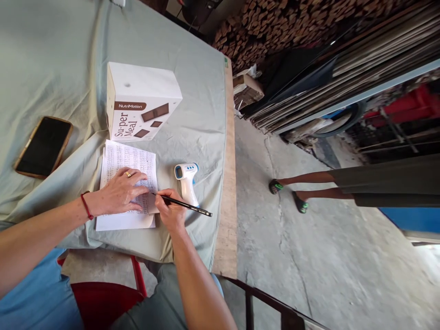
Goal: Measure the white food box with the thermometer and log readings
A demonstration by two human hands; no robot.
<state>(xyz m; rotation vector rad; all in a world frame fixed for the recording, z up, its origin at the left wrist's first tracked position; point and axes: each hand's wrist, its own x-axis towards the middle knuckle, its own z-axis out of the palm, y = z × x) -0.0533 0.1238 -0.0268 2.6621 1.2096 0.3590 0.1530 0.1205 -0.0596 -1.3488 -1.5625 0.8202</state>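
My left hand [120, 192] lies with fingers spread on a sheet of paper [123, 221] covered in rows of small writing. A ring and a red wrist cord show on that arm. In my right hand [171, 211] is a black pencil [192, 207], its tip touching the paper's right edge by my left fingertips. Just right of that hand a white and blue infrared thermometer [187, 183] rests on the cloth. Behind the paper stands a white box [144, 82] printed "NutriMotion Su-per Meal".
A smartphone [44, 146] with a dark screen lies at the left on the grey-green tablecloth [68, 41]. The table's bare wooden edge [229, 183] runs along the right. Beyond it, a person's legs [319, 185] stand on the concrete floor [268, 256]. Stacked firewood [275, 27] fills the back.
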